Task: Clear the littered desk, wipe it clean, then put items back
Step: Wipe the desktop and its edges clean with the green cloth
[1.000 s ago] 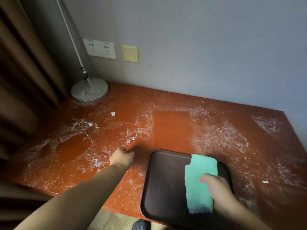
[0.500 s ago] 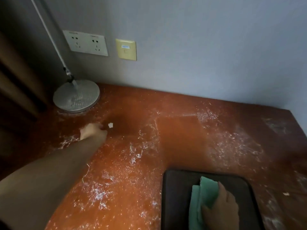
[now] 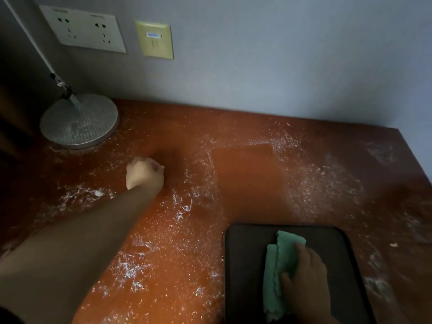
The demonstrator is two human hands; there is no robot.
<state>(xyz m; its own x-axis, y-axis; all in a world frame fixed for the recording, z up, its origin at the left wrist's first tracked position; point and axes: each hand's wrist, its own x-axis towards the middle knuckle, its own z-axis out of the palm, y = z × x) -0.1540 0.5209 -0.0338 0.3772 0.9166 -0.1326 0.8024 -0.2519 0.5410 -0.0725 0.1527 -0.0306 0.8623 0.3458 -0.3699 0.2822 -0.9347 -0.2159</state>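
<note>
**Desk:** On the left hand (image 3: 145, 174), what is being done by the fingers (image 3: 157, 166)?

**Photographer:** They are being held tightly curled against the tabletop (image 3: 245, 174), near the lamp base (image 3: 79, 122). A pale fleck (image 3: 160, 168) is showing at their tips, but whether it is being pinched cannot be told.

**Desk:** And the right hand (image 3: 306, 284)?

**Photographer:** The green cloth (image 3: 279, 260) is being gripped, bunched, and pressed onto the dark tray (image 3: 245, 258) at the near edge.

**Desk:** Which way is the cloth lying from the left hand?

**Photographer:** To its right and nearer the person, with its long axis running away from the body. White dust (image 3: 131, 267) is lying on every side of the tray, so the wiping is judged to be falling to the right hand, already on the cloth.

**Desk:** How is the room for a sweep being limited?

**Photographer:** It is being bounded by the wall (image 3: 280, 66) behind, the tabletop's right edge and the lamp base at far left. A small scrap (image 3: 394, 244) is lying just right of the tray.
</note>
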